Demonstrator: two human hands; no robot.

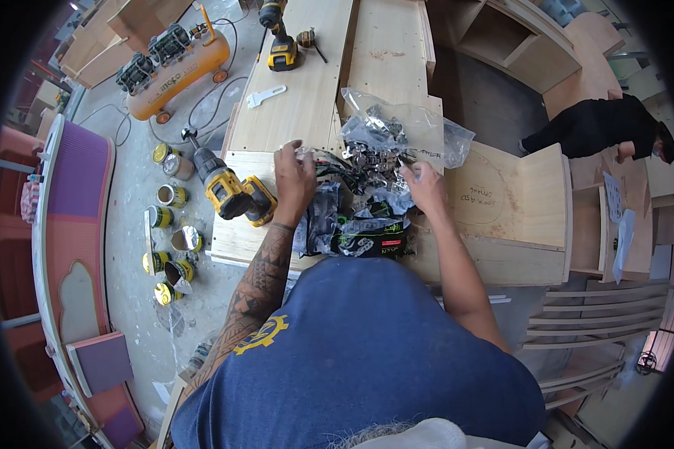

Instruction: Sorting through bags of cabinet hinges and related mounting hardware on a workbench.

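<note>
Shiny metal fittings (374,161), which look like cabinet hinges, lie heaped on the wooden panel between my hands. A clear plastic bag (427,127) spreads open behind and around them. My left hand (296,179) is at the left of the heap, fingers curled at a small clear or pale piece too indistinct to name. At the heap's right side my right hand (427,187) pinches something small that I cannot make out. Black-and-green printed packaging (371,236) lies closest to my body. Left of my left hand sits a yellow-and-black cordless drill (228,191) with a wide boring bit.
A second cordless drill (281,49) and a white flat tool (266,96) rest farther back on the panels. Several open cans (187,239) stand on the floor at left, below an orange air compressor (180,71). A person in black (591,127) bends over at right.
</note>
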